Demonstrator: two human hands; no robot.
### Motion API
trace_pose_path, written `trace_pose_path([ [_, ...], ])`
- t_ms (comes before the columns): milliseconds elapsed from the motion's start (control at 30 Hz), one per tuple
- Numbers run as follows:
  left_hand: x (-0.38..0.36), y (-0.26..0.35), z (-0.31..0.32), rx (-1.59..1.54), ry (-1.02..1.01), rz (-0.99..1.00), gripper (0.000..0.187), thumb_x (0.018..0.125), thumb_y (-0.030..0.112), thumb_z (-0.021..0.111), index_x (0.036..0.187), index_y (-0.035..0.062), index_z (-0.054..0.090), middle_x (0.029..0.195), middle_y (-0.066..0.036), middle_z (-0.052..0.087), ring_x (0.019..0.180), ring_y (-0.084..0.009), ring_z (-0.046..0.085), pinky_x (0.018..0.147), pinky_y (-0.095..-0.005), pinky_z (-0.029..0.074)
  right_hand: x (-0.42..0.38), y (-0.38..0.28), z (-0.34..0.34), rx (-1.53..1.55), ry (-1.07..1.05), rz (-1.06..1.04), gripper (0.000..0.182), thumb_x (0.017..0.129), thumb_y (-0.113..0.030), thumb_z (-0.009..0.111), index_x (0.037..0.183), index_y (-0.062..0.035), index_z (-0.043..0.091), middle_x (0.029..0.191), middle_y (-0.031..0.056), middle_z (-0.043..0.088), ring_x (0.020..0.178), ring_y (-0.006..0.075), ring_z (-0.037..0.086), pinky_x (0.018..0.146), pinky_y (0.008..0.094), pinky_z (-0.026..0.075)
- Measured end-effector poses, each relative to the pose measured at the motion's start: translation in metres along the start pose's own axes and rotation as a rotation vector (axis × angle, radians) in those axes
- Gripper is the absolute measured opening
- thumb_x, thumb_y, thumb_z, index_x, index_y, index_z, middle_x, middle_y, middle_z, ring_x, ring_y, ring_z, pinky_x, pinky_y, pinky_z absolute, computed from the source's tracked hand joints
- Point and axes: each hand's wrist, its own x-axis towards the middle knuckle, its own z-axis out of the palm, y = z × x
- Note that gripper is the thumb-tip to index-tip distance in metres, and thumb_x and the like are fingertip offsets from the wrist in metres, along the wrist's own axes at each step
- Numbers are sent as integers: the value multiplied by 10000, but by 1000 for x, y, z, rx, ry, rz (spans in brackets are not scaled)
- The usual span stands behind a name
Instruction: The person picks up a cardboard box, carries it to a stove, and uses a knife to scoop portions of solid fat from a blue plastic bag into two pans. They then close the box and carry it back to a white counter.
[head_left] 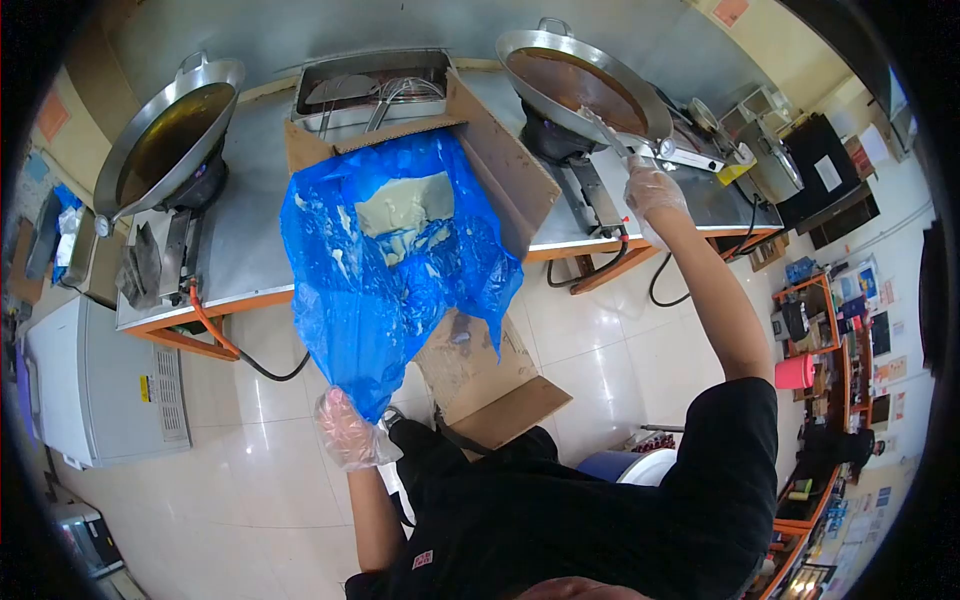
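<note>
My right hand [654, 196], in a clear plastic glove, is closed around the handle of a long metal utensil [612, 138]. Its far end reaches over the rim into the right wok [560, 82], which holds reddish-brown liquid. My left hand [350, 432], also gloved, grips the lower corner of a blue plastic liner [340, 290]. This liner spreads out of an open cardboard box [510, 190] at the table's front edge. Inside it sits a pale, creamy block of fat [405, 203], with smears and broken bits around it.
On the left stands another wok [170, 150] with dark oil, on a burner. A metal tray [375, 70] with a whisk and other tools is behind the box. Hoses [240, 350] hang off the metal table [245, 265]. A white chest freezer [105, 375] is at left. Another person [840, 447] is far right.
</note>
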Motion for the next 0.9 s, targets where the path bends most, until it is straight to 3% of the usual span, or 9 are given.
trace_pose_path([
  [67,1,-17,-1,57,18,91,512,995,529,530,935,30,627,842,-29,590,744,-158,539,651,-321,456,-16,0,-15,-28,-53,-11,477,908,-85,504,1374,3,458,1052,266,690,998,371,693,878,443,540],
  [267,2,-24,-2,-41,-39,-47,546,985,564,527,958,28,631,860,-36,606,751,-161,565,660,-318,477,-58,15,-38,-54,-40,-31,509,913,-126,538,1405,-20,455,1044,277,686,1007,376,688,877,445,539],
  [367,3,-14,-3,-117,-38,-82,529,982,557,538,955,36,627,851,-31,599,745,-158,558,657,-313,472,-65,25,-44,150,-74,74,486,910,-133,530,1385,-48,482,1203,282,638,1139,410,627,962,492,486],
  [467,4,6,-4,-176,-28,-155,499,981,540,552,932,47,617,832,-25,581,733,-151,534,652,-314,456,-59,41,-15,164,113,72,499,990,-270,544,1438,-71,454,940,224,707,788,331,695,702,435,530],
  [533,7,44,-7,-206,-55,-224,480,980,529,560,902,57,606,815,-21,565,721,-146,512,644,-323,441,-44,65,30,461,149,116,496,1000,-300,544,1436,-76,465,864,140,685,661,245,637,596,387,493],
  [633,7,-5,-12,70,-72,-64,483,980,527,558,855,62,585,784,-14,542,714,-151,486,634,-346,422,-40,46,38,1032,94,248,392,1022,-323,517,1343,-99,549,727,2,566,508,100,490,467,272,410],
  [733,6,-4,-6,40,-17,2,506,985,537,544,832,55,575,746,-15,519,713,-157,477,621,-354,411,-41,32,21,1578,-98,424,272,1035,-272,478,1183,-75,595,712,5,520,499,88,440,451,230,387],
  [833,3,19,-10,140,-22,-113,538,986,553,524,851,37,585,728,-43,524,704,-193,498,636,-381,423,-34,30,32,1971,-217,446,275,1039,-253,469,1171,-37,575,724,13,507,527,79,431,451,212,377],
  [900,8,37,-18,233,-100,-23,538,995,547,500,879,30,593,768,-84,554,714,-240,520,656,-405,435,-33,30,55,2282,-253,309,306,1031,-221,507,1233,5,551,733,0,498,537,53,425,426,184,348],
])
